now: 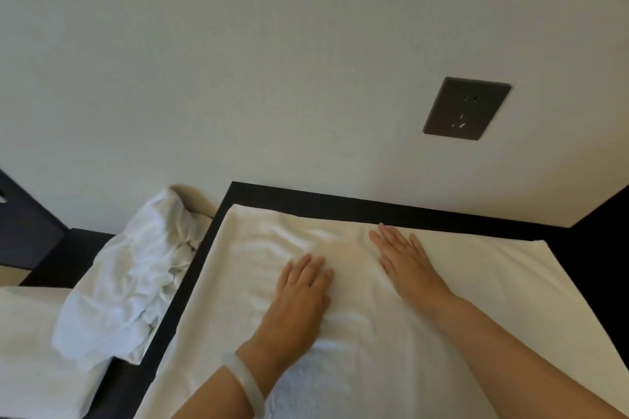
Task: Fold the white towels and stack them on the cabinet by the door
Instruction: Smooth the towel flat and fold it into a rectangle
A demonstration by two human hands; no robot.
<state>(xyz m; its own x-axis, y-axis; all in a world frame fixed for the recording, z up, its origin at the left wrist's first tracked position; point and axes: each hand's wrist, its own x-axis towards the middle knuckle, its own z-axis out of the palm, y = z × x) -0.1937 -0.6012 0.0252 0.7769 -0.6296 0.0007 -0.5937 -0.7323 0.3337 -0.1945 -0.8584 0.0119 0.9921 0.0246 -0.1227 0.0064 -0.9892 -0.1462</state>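
A white towel [483,286] lies spread over the dark cabinet top [340,204] against the wall. My left hand [299,299] rests flat on the towel near its middle, fingers straight, a pale bangle on the wrist. My right hand [405,262] presses flat on the towel a little farther back, fingers together and pointing toward the wall. The cloth is wrinkled between and beyond the two hands. A crumpled heap of white towels [129,279] lies to the left, beside the cabinet's left edge.
A dark wall socket [466,109] sits on the pale wall above the cabinet. At the lower left is a white bed surface [30,350]. A dark piece of furniture [23,224] stands at the far left.
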